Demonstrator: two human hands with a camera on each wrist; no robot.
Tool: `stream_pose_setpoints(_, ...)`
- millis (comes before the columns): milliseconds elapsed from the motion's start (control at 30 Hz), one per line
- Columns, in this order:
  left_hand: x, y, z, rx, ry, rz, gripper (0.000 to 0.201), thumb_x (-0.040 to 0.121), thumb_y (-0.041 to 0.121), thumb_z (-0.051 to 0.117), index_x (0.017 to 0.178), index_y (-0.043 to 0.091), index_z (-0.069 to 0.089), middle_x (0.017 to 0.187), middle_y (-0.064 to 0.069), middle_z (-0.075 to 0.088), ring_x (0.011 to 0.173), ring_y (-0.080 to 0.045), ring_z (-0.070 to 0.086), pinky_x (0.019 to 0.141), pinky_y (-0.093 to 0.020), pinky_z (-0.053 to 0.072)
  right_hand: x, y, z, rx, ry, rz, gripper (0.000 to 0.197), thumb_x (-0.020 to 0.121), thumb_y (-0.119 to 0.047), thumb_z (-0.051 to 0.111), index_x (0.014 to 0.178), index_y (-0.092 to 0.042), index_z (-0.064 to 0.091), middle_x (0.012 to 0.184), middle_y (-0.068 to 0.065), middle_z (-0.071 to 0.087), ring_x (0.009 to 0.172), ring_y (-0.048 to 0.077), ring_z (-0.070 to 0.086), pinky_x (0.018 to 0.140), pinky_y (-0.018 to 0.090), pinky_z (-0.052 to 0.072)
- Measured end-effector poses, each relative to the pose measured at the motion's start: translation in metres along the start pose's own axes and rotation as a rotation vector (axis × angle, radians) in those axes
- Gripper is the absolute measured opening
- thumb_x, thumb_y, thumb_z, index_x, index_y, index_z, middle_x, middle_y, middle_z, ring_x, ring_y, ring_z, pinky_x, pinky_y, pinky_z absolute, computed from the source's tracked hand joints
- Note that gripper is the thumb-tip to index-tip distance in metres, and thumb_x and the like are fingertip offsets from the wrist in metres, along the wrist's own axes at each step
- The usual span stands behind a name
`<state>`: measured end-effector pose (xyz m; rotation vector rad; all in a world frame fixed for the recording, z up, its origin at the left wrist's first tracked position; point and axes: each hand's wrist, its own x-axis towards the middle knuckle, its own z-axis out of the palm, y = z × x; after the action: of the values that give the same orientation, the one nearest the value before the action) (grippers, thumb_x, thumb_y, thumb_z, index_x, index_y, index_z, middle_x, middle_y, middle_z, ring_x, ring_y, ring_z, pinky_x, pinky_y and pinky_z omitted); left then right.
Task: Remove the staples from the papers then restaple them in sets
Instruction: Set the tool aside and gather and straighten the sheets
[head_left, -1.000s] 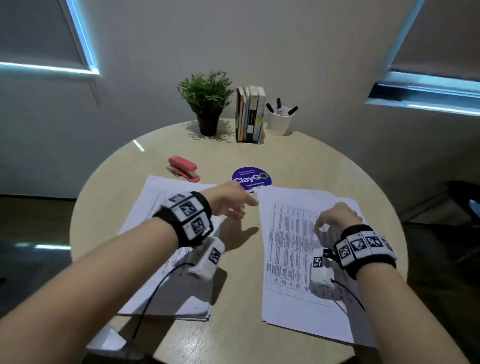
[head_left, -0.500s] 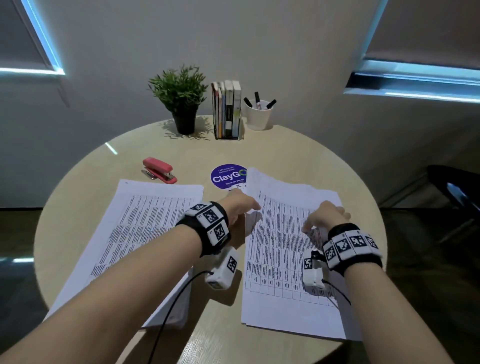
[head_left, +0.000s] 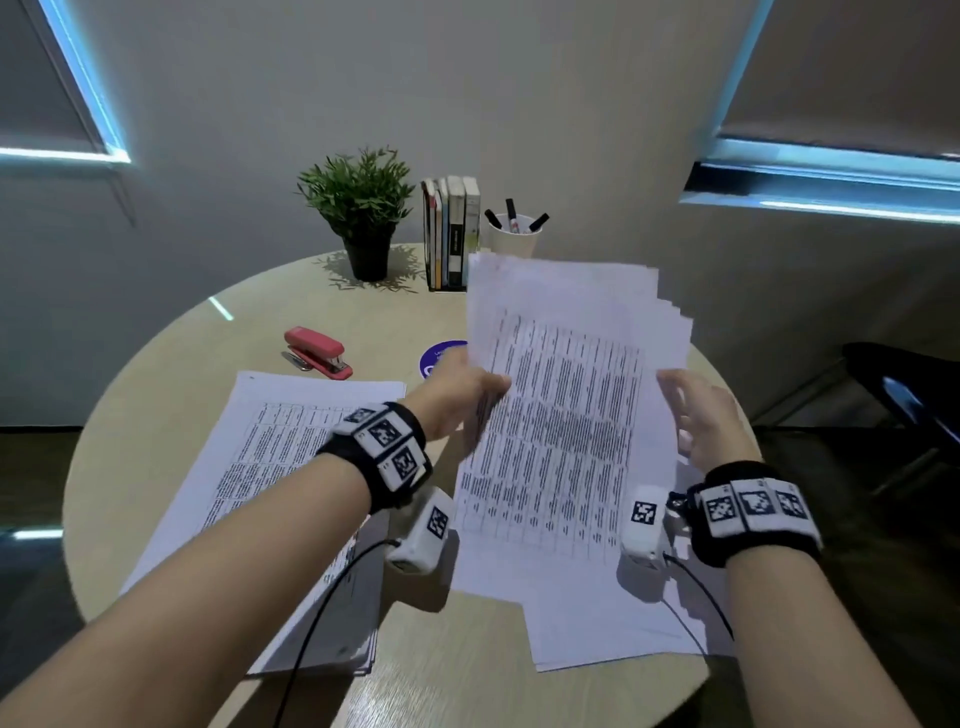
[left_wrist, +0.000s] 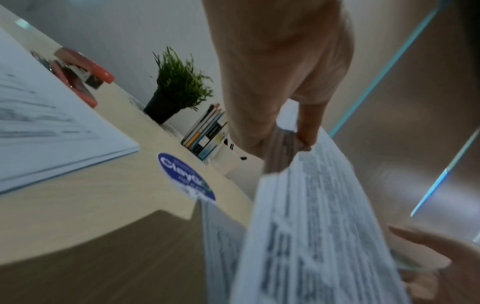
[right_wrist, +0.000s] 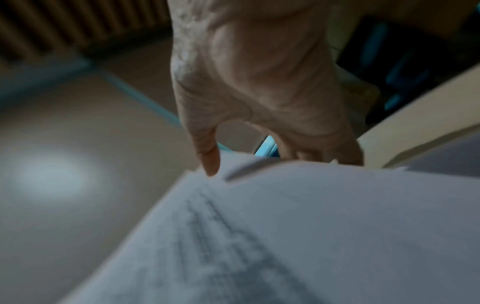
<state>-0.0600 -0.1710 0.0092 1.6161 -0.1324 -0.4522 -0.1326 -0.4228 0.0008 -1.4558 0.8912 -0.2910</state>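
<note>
A stack of printed sheets (head_left: 566, 415) is raised off the round table (head_left: 182, 395) and tilted up toward me, its top edges fanned. My left hand (head_left: 457, 395) pinches its left edge; the left wrist view shows the fingers (left_wrist: 303, 133) clamped on the sheets (left_wrist: 311, 226). My right hand (head_left: 706, 421) holds the right edge, thumb (right_wrist: 210, 162) on the front of the paper (right_wrist: 311, 226), fingers behind. More sheets (head_left: 623, 634) lie flat beneath. A second paper stack (head_left: 291, 467) lies at the left. A red stapler (head_left: 317, 352) sits behind it.
At the table's back stand a potted plant (head_left: 363, 218), a row of books (head_left: 451, 234) and a white cup of markers (head_left: 514, 239). A blue round sticker (head_left: 441, 353) lies mid-table. A dark chair (head_left: 904, 395) stands off to the right.
Both hands have lifted the right-hand stack from flat on the table to upright in front of me. The left hand moved from above the table onto the stack's left edge.
</note>
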Motion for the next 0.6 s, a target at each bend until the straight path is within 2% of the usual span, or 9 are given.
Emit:
stream_pose_setpoints(67, -0.001, 0.013, -0.007, -0.133, -0.017, 0.043, 0.031, 0.087, -0.004, 0.061, 0.118, -0.007, 0.056, 0.103, -0.021, 0.065, 0.084, -0.026, 0.064, 0.071, -0.033, 0.056, -0.006, -0.017, 0.006, 0.188, -0.188, -0.002, 0.039, 0.082, -0.021, 0.068, 0.121, -0.019, 0.064, 0.114, -0.003, 0.064, 0.1, 0.013, 0.06, 0.056, 0.022, 0.052)
stream_pose_setpoints(133, -0.002, 0.025, -0.007, -0.112, -0.045, 0.089, 0.027, 0.087, 0.001, 0.065, 0.113, -0.001, 0.061, 0.101, -0.016, 0.069, 0.082, -0.022, 0.067, 0.069, -0.029, 0.057, -0.012, -0.03, 0.02, 0.114, -0.301, -0.071, 0.03, 0.083, -0.007, 0.065, 0.113, -0.011, 0.066, 0.117, 0.006, 0.064, 0.102, 0.019, 0.059, 0.05, 0.019, 0.051)
stream_pose_setpoints(233, 0.0, 0.043, -0.011, -0.028, -0.007, 0.205, 0.03, 0.083, 0.009, 0.071, 0.111, 0.004, 0.061, 0.101, -0.01, 0.07, 0.089, -0.021, 0.068, 0.079, -0.034, 0.056, -0.025, -0.048, 0.037, -0.098, -0.185, -0.291, 0.032, 0.07, 0.016, 0.052, 0.098, 0.008, 0.064, 0.094, 0.013, 0.067, 0.086, 0.027, 0.061, 0.061, 0.027, 0.045)
stream_pose_setpoints(300, -0.001, 0.061, -0.016, 0.017, 0.05, 0.347, 0.047, 0.079, 0.023, 0.078, 0.117, 0.004, 0.057, 0.11, -0.012, 0.067, 0.103, -0.025, 0.066, 0.092, -0.043, 0.054, -0.033, -0.062, 0.041, -0.073, -0.104, -0.454, 0.025, 0.066, 0.016, 0.049, 0.09, 0.014, 0.059, 0.081, 0.012, 0.062, 0.074, 0.021, 0.058, 0.061, 0.031, 0.042)
stream_pose_setpoints(333, -0.003, 0.072, -0.019, 0.043, 0.061, 0.442, 0.044, 0.079, 0.025, 0.077, 0.115, 0.007, 0.059, 0.11, -0.011, 0.067, 0.104, -0.024, 0.065, 0.093, -0.042, 0.054, -0.038, -0.069, 0.041, -0.032, -0.069, -0.543, 0.023, 0.067, 0.014, 0.051, 0.089, 0.013, 0.059, 0.08, 0.011, 0.061, 0.073, 0.019, 0.056, 0.06, 0.032, 0.043)
stream_pose_setpoints(400, -0.014, 0.095, -0.02, 0.071, 0.058, 0.649, 0.023, 0.086, 0.012, 0.069, 0.109, 0.01, 0.065, 0.102, -0.006, 0.068, 0.1, -0.022, 0.066, 0.089, -0.035, 0.056, -0.049, -0.082, 0.043, 0.083, -0.026, -0.704, 0.017, 0.073, 0.005, 0.056, 0.089, 0.001, 0.061, 0.085, 0.008, 0.065, 0.073, 0.016, 0.058, 0.064, 0.031, 0.049)
stream_pose_setpoints(467, -0.018, 0.11, -0.022, 0.036, 0.065, 0.77, 0.02, 0.088, 0.005, 0.065, 0.108, 0.002, 0.067, 0.099, -0.008, 0.069, 0.096, -0.023, 0.067, 0.085, -0.035, 0.057, -0.059, -0.091, 0.046, 0.196, -0.02, -0.829, 0.016, 0.081, -0.001, 0.059, 0.091, -0.014, 0.057, 0.091, 0.006, 0.065, 0.075, 0.01, 0.06, 0.071, 0.029, 0.053)
stream_pose_setpoints(533, -0.018, 0.11, -0.023, 0.01, 0.064, 0.777, 0.023, 0.087, 0.005, 0.067, 0.108, -0.004, 0.065, 0.1, -0.013, 0.069, 0.094, -0.024, 0.067, 0.083, -0.035, 0.058, -0.063, -0.091, 0.048, 0.235, -0.052, -0.876, 0.022, 0.09, 0.003, 0.057, 0.1, -0.016, 0.055, 0.098, 0.002, 0.066, 0.081, 0.002, 0.064, 0.078, 0.023, 0.054)
stream_pose_setpoints(600, -0.012, 0.098, -0.025, 0.009, 0.062, 0.715, 0.029, 0.083, 0.006, 0.071, 0.11, -0.002, 0.065, 0.105, -0.018, 0.069, 0.099, -0.027, 0.068, 0.086, -0.038, 0.057, -0.06, -0.083, 0.05, 0.188, -0.066, -0.838, 0.026, 0.09, -0.001, 0.062, 0.104, -0.02, 0.051, 0.106, 0.003, 0.065, 0.093, 0.008, 0.065, 0.088, 0.029, 0.053)
